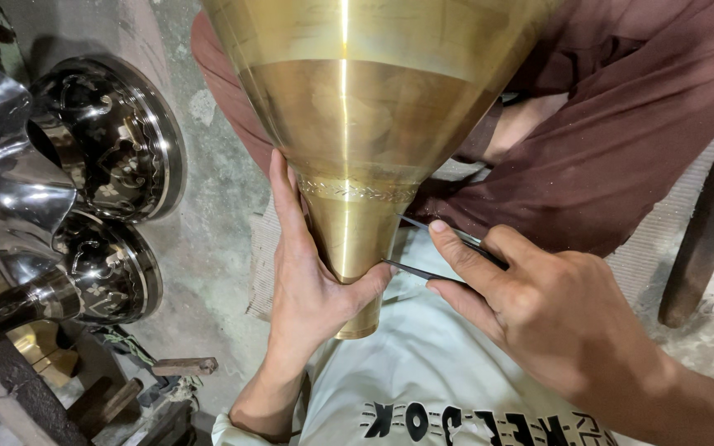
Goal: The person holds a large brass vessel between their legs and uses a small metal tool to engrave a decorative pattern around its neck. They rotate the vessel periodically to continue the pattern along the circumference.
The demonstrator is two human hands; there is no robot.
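A large polished brass cone-shaped vessel (357, 124) fills the top centre, narrowing toward six o'clock. The left hand (311, 281) reaches up from seven o'clock, grip clamped round its engraved neck. The right hand (539, 306), entering from four o'clock, pinches a thin dark metal engraving tool (435, 252) against the neck.

Cone (357, 124) between hands; 2 plates (117, 132) at its left.

Metalworking workshop: rough concrete floor (216, 206), polished engraved steel vessels (117, 132), a brass cone (357, 107), a wooden mallet (183, 366).
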